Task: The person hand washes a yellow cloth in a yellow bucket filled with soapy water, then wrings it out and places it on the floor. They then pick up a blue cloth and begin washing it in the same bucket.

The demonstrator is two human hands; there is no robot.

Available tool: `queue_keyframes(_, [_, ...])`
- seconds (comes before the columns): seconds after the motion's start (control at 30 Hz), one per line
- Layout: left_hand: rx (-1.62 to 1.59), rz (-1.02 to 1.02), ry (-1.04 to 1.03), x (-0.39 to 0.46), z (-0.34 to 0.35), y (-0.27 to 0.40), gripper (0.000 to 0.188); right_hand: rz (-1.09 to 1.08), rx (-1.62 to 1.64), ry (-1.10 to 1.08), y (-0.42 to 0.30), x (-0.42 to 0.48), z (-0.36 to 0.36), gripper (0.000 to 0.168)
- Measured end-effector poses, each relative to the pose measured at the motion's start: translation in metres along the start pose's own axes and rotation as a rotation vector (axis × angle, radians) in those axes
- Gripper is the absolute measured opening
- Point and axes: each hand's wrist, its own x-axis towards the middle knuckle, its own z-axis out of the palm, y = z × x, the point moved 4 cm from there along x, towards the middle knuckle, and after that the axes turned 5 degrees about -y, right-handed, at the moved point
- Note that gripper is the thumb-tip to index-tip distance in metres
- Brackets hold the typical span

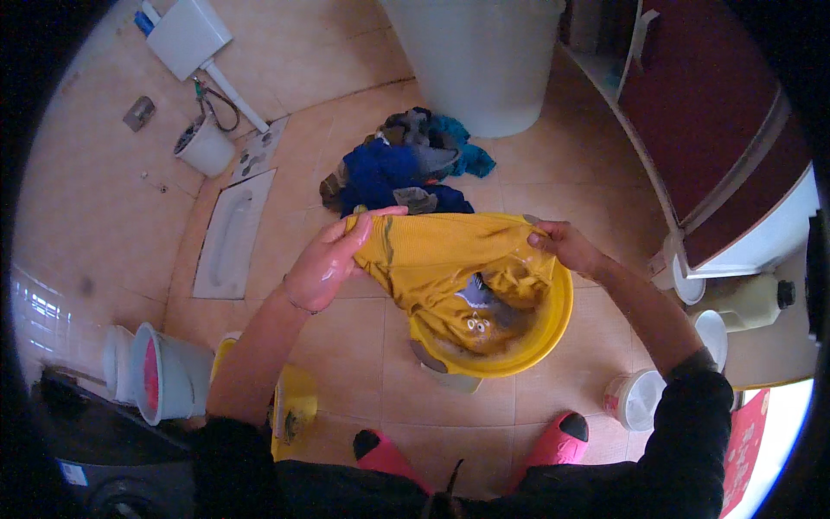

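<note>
A yellow garment (pixel 447 243), with a ribbed section and a dark stripe near one end, is stretched between my hands over a yellow basin (pixel 559 324). My left hand (pixel 324 266), wet and shiny, holds the striped end; some of its fingers are hidden behind the cloth. At the other end, my right hand (pixel 567 245) pinches the fabric between thumb and fingers. The garment's lower part hangs into the basin and bears a small cartoon print. Murky water and part of a grey cloth (pixel 476 295) show inside the basin.
Beyond the basin, a clothes pile (pixel 402 168) lies on the tiles before a large pale barrel (pixel 483 65). A squat toilet (pixel 224 233) is at left. Buckets (pixel 175 373) stand lower left, a white tub (pixel 635 399) lower right. A dark red cabinet (pixel 700 110) lines the right.
</note>
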Motion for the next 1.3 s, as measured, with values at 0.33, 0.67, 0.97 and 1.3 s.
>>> queue_keyframes(0.33, [0.010,0.174,0.312,-0.012,-0.043,-0.027,0.028,0.039,0.103,-0.072,-0.012,-0.009,0.022,0.032])
queue_keyframes(0.67, [0.220,0.271,0.347,-0.005,-0.052,-0.024,0.030,-0.012,0.439,0.032,-0.038,0.012,0.021,0.018])
queue_keyframes(0.97, [1.025,-0.013,0.054,0.003,-0.059,-0.066,0.024,0.136,0.617,-0.226,-0.082,0.027,0.055,0.024])
queue_keyframes(1.3, [-0.006,0.054,0.228,-0.012,-0.057,-0.036,0.027,-0.108,-0.406,-0.304,-0.044,0.045,0.013,0.041])
